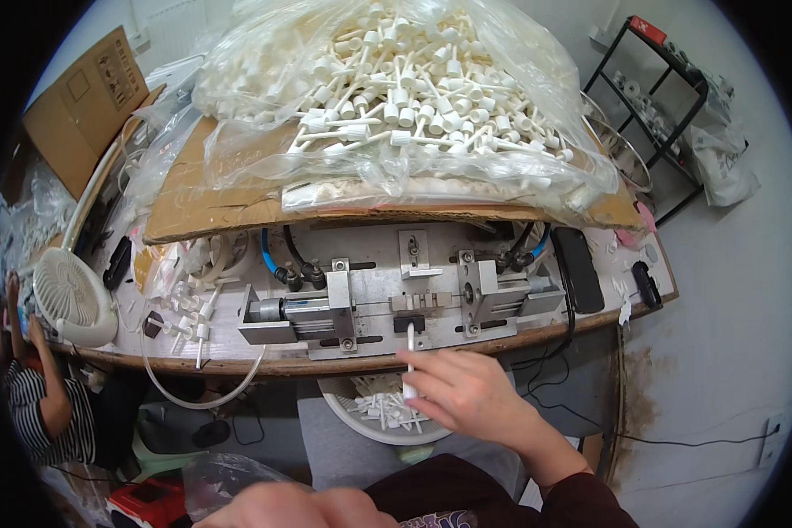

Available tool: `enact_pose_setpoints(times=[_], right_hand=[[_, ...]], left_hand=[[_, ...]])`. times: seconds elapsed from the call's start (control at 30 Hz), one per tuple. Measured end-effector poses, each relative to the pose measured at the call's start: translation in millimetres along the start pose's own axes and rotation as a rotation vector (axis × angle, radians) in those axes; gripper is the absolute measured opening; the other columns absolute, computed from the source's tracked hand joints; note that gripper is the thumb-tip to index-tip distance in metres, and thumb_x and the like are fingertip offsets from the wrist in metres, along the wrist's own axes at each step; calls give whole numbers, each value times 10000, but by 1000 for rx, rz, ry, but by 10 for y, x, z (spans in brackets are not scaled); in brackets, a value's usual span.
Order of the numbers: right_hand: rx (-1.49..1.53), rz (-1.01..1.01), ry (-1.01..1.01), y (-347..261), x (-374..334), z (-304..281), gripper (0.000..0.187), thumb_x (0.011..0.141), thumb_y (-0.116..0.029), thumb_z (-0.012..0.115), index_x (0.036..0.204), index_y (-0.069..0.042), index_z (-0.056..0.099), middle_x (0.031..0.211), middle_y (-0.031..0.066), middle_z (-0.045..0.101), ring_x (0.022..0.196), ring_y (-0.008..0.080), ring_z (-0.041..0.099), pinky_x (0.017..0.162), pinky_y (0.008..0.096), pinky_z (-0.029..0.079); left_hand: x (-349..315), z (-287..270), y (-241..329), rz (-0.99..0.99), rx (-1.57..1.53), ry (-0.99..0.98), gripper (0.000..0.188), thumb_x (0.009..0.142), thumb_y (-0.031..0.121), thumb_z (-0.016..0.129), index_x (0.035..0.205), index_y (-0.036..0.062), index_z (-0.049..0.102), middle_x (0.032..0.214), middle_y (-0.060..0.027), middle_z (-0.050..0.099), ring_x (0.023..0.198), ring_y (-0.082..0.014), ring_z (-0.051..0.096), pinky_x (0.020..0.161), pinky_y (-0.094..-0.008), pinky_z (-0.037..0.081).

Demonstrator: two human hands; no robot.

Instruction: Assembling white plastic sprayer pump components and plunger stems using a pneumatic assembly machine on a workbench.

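Note:
My right hand (466, 392) comes in from the lower right, thumb and fingers closed on a white plastic cap with a stem (410, 387). The stem points away from me, and its tip reaches the small black block (408, 325) at the front of a metal clamping fixture (374, 330). Just behind that block sits a pair of small metal jaws (420, 303) between two cylinders. Low in the picture, close to the camera, is my left hand (295, 508). Only its blurred knuckles show; the fingers and anything in them are hidden.
A plastic bag heaped with white stemmed caps (431, 97) rests on cardboard (180, 198) above the fixture. On my lap, a white bowl (339, 409) holds more pieces. A fan (75, 297) stands left, a phone (579, 271) lies right. Another person (53, 405) sits far left.

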State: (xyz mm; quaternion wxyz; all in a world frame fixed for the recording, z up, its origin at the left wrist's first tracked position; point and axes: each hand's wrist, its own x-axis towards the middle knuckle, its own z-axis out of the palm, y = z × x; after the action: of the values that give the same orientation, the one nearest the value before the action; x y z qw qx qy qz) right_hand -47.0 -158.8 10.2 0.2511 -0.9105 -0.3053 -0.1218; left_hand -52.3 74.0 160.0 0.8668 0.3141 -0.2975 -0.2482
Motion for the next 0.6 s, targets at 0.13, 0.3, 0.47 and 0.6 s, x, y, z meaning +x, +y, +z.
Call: enact_pose_setpoints(times=[0.13, 0.3, 0.47, 0.6], right_hand=[[46, 32, -206, -17, -148, 63, 248, 767, -140, 751, 945, -22, 625, 1199, 134, 652, 972, 238, 629, 808, 350, 522], [44, 17, -225, 2, -189, 217, 222, 775, -137, 730, 937, -24, 628, 1182, 126, 648, 993, 240, 626, 827, 353, 512], [49, 4, -256, 10, -206, 273, 255, 768, -166, 744, 943, -28, 622, 1096, 109, 651, 981, 250, 627, 817, 370, 510], [93, 21, -388, 25, -328, 199, 280, 776, -204, 761, 950, -41, 614, 997, 92, 637, 961, 256, 626, 807, 386, 506]], left_hand=[[24, 46, -64, 172, -46, 28, 159, 966, 177, 657, 811, 169, 625, 909, 26, 542, 796, -128, 501, 623, -274, 395], [-89, -32, -293, 645, 78, -82, 131, 931, 117, 659, 810, 159, 630, 878, 35, 553, 756, -126, 505, 621, -267, 394], [-16, -415, -362, 919, 179, -602, 169, 974, 112, 560, 825, 138, 636, 779, 2, 592, 645, -144, 570, 599, -267, 458], [-145, -559, -538, 655, 217, -715, 260, 1025, 192, 482, 892, 241, 701, 895, 70, 649, 728, -76, 614, 634, -240, 463]])
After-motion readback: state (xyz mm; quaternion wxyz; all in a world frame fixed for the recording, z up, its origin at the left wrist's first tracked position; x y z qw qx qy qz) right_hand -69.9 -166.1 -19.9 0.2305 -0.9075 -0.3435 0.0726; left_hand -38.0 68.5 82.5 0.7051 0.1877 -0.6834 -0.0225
